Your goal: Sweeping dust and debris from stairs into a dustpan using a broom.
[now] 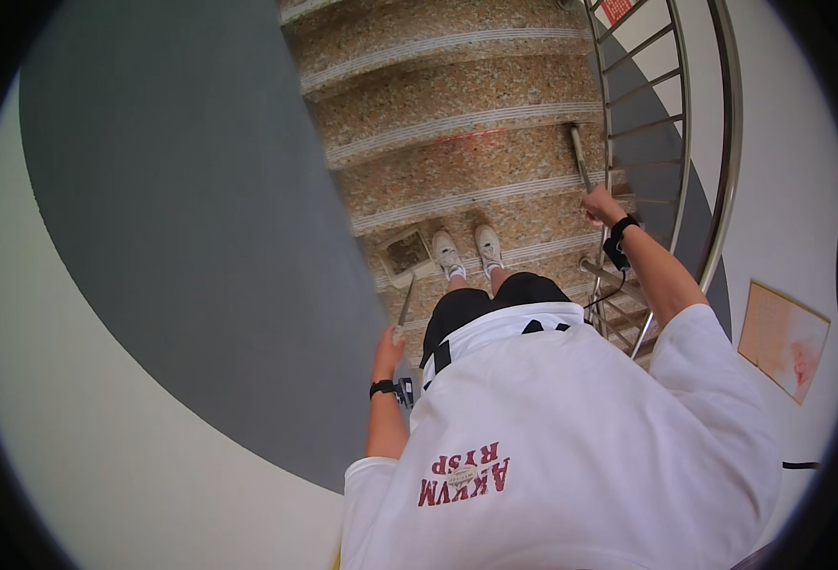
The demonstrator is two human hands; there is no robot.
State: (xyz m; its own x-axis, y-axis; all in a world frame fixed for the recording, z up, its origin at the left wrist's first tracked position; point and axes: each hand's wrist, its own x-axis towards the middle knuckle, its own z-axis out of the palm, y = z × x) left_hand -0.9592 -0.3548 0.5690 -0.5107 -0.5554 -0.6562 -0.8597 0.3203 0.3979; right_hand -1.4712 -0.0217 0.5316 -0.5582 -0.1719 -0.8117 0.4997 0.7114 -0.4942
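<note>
On the left, my left hand grips the upper end of a long-handled dustpan. Its pan rests on a step beside my left shoe, and dark matter shows inside it. My right hand is closed around the handle of what looks like a broom, close to the stair railing. That handle slants up the stairs to the foot of a riser; its head is too blurred to make out. Both of my shoes stand side by side on a speckled stone step.
Speckled stone stairs with pale striped nosings rise ahead. A metal railing with a handrail runs along the right. The left side is a grey and white wall. A picture panel hangs at right. One riser bears a red strip.
</note>
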